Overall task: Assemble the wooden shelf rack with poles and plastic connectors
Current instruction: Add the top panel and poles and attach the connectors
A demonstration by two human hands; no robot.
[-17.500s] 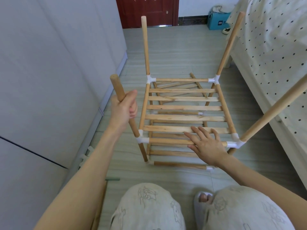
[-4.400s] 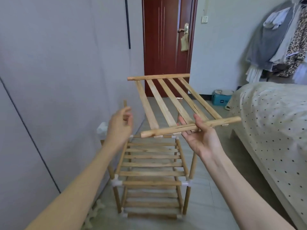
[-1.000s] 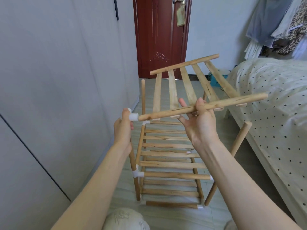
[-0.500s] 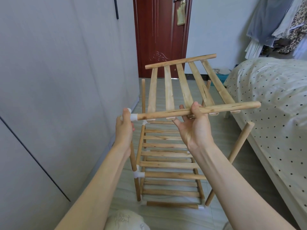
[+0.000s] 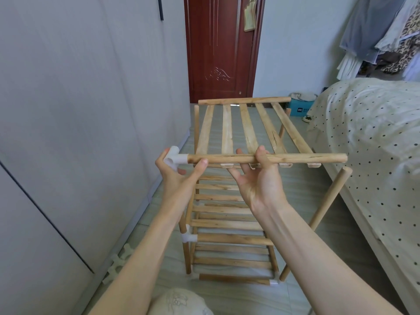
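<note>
Slatted shelf panel (image 5: 247, 133) held in the air, roughly level, above the partly built rack (image 5: 227, 223). Panel: five flat pale slats running away from the viewer, fixed between two round rails; slats unvarnished, grain and a dark crack visible on one right of centre. Near rail (image 5: 295, 158) is a round light-brown dowel, its right end bare. Its left end sits in a white plastic connector (image 5: 175, 158), a multi-way socket piece with an open tube facing the viewer. Left hand (image 5: 179, 173) grips that connector from below and the side, thumb laid against the underside of the rail just past the socket. Right hand (image 5: 256, 178) palm-up under the middle of the near rail, thumb hooked over the top, fingers curled up behind it. Hands apart, both on the same rail. Rack below stands on the tiled floor (image 5: 302, 201), between a grey wardrobe front (image 5: 79, 110) on the left and a bed with a dotted cover (image 5: 375, 137) on the right. Rack shows slatted tiers joined by white corner pieces; upright poles rise from its corners, the near-right pole (image 5: 327, 210) leaning outward, top end bare. Loose white connectors (image 5: 118, 262) lie on the floor by the wardrobe base. Dark red door (image 5: 220, 48) beyond.
</note>
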